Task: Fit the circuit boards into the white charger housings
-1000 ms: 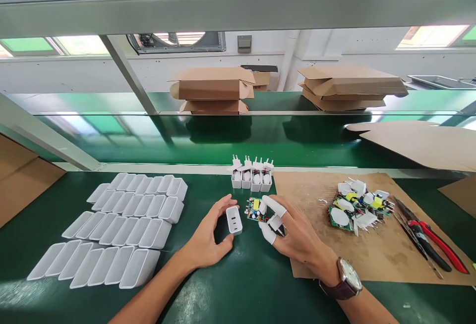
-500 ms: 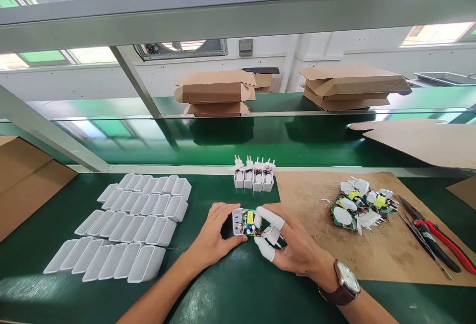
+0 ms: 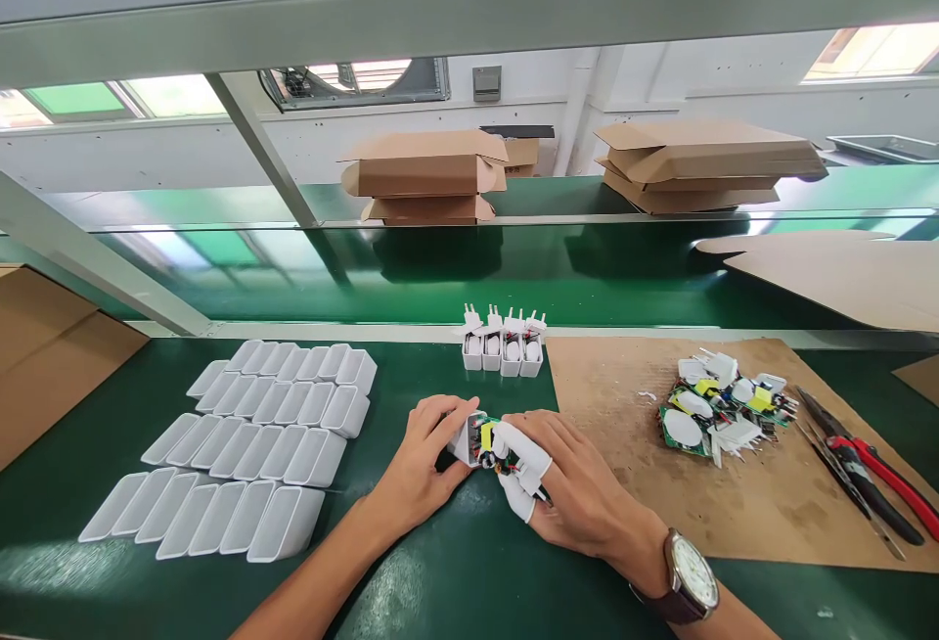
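The board (image 3: 487, 438), its left end at the mouth of the white case (image 3: 462, 442), lies just above the bench (image 3: 440, 571) near the centre. The right hand (image 3: 578, 483), thumb and forefinger in white cots (image 3: 526, 450), pinches the board; the left hand (image 3: 420, 466) pinches the case. Depth of entry cannot be told. Far: four filled cases (image 3: 512, 356). Left: rows of open shells (image 3: 311, 458). Right: brown paper (image 3: 608, 376) bearing heaped boards (image 3: 723, 405), with pliers (image 3: 845, 448) at the heap's right.
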Motion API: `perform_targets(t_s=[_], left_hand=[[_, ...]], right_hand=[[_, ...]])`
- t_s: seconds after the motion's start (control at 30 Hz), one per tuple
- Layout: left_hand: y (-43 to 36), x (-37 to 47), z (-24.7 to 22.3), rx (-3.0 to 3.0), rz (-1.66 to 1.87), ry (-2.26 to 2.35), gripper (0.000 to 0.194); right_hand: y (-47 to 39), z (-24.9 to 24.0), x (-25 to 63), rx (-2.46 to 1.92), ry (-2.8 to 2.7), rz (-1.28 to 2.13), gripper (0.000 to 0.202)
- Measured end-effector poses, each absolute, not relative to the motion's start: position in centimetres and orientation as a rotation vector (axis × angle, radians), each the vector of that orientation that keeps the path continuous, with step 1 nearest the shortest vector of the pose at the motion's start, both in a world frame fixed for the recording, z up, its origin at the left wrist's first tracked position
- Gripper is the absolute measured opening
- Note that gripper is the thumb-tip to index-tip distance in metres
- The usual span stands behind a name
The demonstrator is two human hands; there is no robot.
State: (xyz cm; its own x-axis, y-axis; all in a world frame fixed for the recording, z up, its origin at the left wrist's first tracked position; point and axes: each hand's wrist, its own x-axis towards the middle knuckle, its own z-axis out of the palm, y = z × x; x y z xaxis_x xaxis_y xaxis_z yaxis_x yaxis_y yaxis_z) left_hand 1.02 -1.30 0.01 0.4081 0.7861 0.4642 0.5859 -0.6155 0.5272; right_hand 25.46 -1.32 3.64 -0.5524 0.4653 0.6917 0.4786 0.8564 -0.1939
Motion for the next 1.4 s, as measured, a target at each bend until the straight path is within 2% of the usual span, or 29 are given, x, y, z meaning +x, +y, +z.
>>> perform_targets(t_s=[0.43, 0.8, 1.1, 1.4], left_hand=[[-1.47, 1.27, 0.06, 2.407, 1.023, 1.195, 0.064], [-1.45, 1.37, 0.11, 2.388, 1.024, 1.181, 0.067], [-1.52, 1.46, 0.06, 2.362, 1.023, 1.197, 0.069], [-1.36, 1.55, 0.02, 2.361, 1.034, 1.197, 0.066]], right_hand=[[-1.43, 3.86, 25.21, -0.708, -2.278, -0.032, 0.055], [-1.28, 4.02, 25.37, -0.73, -2.305, 0.016, 0.064], [-1.34, 4.02, 25.45, -0.736, -2.324, -0.034, 0.057], [-1.5, 4.09, 25.57, -0.745, -2.343, -0.058, 0.058]])
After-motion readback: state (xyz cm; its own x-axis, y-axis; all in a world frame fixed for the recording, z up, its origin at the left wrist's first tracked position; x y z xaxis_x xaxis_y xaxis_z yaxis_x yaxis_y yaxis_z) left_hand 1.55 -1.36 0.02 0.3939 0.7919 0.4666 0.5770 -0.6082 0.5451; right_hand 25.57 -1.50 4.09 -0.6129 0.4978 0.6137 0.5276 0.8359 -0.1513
